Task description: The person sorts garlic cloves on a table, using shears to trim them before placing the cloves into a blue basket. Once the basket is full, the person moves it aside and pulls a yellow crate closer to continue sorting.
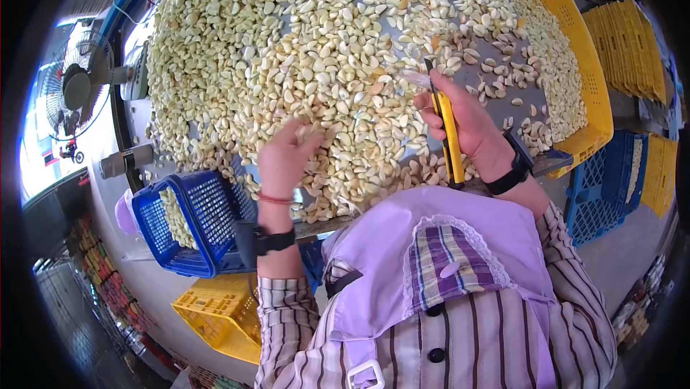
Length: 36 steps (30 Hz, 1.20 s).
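**Cloves** [287, 44]: peeled, pale, heaped loose over nearly the whole table [512, 55], from the far left down to the near edge. The heap is thick on the left and centre and thins to scattered singles on the right, where bare grey metal shows.

**Left hand** [284, 155]: palm down at the near-centre of the heap, fingers curled into the cloves and touching them. Whether it grips one cannot be told. Red thread and black band on the wrist.

**Right hand** [467, 126]: closed around the knife and raised just above the cloves, right of the left hand and well apart from it. Black watch [516, 166] on the wrist.

**Knife** [448, 141]: yellow and black snap-blade type, held upright in the right fist, blade end pointing far.

**Edges and room:**
- The near table edge runs just under both wrists, and cloves lie right up to it.
- The open metal lies just far-right of the right hand.
- The heap crowds the left hand on every side.

**Blue basket** [208, 209]: at the near-left edge, just beside the left forearm, with cloves inside.

**Yellow crate** [575, 29]: along the right edge, holding cloves.

**Blue crate** [596, 195]: near right, below the table.

**Yellow stack** [629, 44]: far right.

**Yellow basket** [215, 310]: near left, on the floor.

**Fan** [75, 87]: far left.
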Each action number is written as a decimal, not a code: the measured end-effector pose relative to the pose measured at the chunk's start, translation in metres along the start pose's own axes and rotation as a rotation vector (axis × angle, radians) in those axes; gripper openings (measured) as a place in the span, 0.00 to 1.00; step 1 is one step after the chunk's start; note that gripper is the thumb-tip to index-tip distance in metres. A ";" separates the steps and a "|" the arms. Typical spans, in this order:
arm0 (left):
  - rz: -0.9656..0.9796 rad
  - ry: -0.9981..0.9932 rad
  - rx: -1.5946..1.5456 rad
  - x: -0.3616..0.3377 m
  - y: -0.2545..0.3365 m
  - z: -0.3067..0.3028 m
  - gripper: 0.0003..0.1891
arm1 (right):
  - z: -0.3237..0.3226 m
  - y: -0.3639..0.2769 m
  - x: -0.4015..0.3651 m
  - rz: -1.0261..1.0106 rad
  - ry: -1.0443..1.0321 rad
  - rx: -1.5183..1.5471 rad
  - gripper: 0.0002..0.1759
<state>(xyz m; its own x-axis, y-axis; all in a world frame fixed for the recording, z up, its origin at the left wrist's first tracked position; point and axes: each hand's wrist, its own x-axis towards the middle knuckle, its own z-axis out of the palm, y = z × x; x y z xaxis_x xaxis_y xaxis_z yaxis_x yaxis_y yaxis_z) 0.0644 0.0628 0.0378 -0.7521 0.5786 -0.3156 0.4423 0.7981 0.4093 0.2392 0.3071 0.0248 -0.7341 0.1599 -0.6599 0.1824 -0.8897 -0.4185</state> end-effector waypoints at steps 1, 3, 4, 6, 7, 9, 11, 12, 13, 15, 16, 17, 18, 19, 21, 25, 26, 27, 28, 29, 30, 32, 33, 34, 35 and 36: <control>-0.003 0.000 -0.003 -0.004 0.001 0.013 0.07 | 0.001 0.000 -0.001 0.006 -0.006 -0.008 0.20; 0.396 0.244 0.114 -0.007 -0.004 0.033 0.08 | 0.002 0.001 -0.001 0.011 -0.015 -0.014 0.20; 0.404 0.244 0.114 -0.006 -0.010 0.034 0.08 | 0.000 0.001 0.000 0.016 -0.009 -0.032 0.20; 0.121 -0.214 -0.799 -0.012 -0.017 0.022 0.10 | -0.003 0.002 -0.004 0.030 0.007 -0.053 0.21; -0.059 -0.360 -1.014 -0.016 -0.016 0.010 0.12 | -0.002 0.001 -0.003 0.016 0.010 -0.052 0.20; -0.001 -0.247 -0.840 -0.012 0.004 -0.001 0.13 | 0.000 0.002 -0.002 0.002 0.012 -0.051 0.20; 0.065 -0.042 -0.414 0.003 0.018 0.001 0.14 | 0.002 0.005 -0.002 0.022 0.024 -0.035 0.20; 0.059 -0.043 -0.417 0.011 0.026 0.009 0.14 | 0.003 0.008 -0.001 0.028 0.024 -0.037 0.20; 0.128 -0.007 -0.072 0.020 0.037 0.018 0.14 | 0.005 0.011 0.000 0.033 0.030 -0.045 0.20; 0.196 0.032 0.272 0.038 0.045 0.033 0.15 | 0.006 0.013 0.000 0.026 0.007 -0.066 0.19; 0.221 0.033 0.366 0.046 0.046 0.042 0.13 | 0.008 0.012 -0.002 0.025 0.007 -0.069 0.19; 0.249 0.032 0.461 0.051 0.046 0.049 0.12 | 0.010 0.009 -0.006 0.009 0.007 -0.088 0.19; 0.256 0.031 0.461 0.054 0.038 0.049 0.12 | 0.010 0.007 -0.009 -0.010 0.012 -0.102 0.19; 0.221 -0.024 -0.018 0.057 0.026 0.040 0.13 | 0.008 0.004 -0.011 -0.011 0.019 -0.095 0.19; 0.045 -0.138 -0.761 0.056 0.013 0.012 0.13 | 0.001 0.001 -0.011 -0.040 0.044 -0.104 0.19; 0.071 -0.064 -1.585 0.026 0.000 -0.029 0.12 | -0.004 0.002 -0.005 -0.048 0.022 -0.061 0.20; 0.068 -0.060 -1.584 0.025 -0.010 -0.027 0.12 | -0.003 0.003 -0.003 -0.043 0.021 -0.057 0.20; 0.167 -0.034 -1.428 0.024 -0.026 -0.023 0.11 | -0.002 0.005 -0.002 -0.036 0.023 -0.053 0.20; 0.262 -0.010 -1.271 0.023 -0.039 -0.019 0.11 | -0.001 0.006 -0.001 -0.031 0.025 -0.049 0.21; 0.102 0.078 -0.834 0.010 -0.032 -0.016 0.08 | 0.000 0.006 0.000 -0.028 0.025 -0.051 0.21; 0.102 0.012 -0.595 -0.004 0.002 -0.017 0.06 | 0.002 0.006 0.001 -0.025 0.000 -0.066 0.21; 0.443 0.021 -0.016 -0.011 0.002 0.010 0.07 | 0.004 0.005 0.001 -0.018 -0.026 -0.088 0.20; 0.435 0.025 -0.017 -0.014 -0.006 0.019 0.07 | 0.005 0.005 0.000 -0.015 -0.018 -0.102 0.21; 0.252 -0.011 -0.256 -0.016 -0.014 0.026 0.09 | 0.007 0.006 0.001 -0.015 -0.012 -0.112 0.21; 0.074 -0.050 -0.494 -0.015 -0.019 0.031 0.11 | 0.008 0.005 0.001 -0.020 -0.011 -0.110 0.21; 0.076 -0.055 -0.498 -0.014 -0.031 0.026 0.11 | 0.007 0.005 -0.001 -0.027 0.031 -0.111 0.22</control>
<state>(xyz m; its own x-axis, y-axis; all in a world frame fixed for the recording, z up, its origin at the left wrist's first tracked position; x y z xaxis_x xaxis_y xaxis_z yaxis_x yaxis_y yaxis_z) 0.0738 0.0342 0.0069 -0.6941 0.6505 -0.3082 0.1976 0.5839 0.7874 0.2363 0.2992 0.0282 -0.7195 0.1975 -0.6658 0.2358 -0.8323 -0.5017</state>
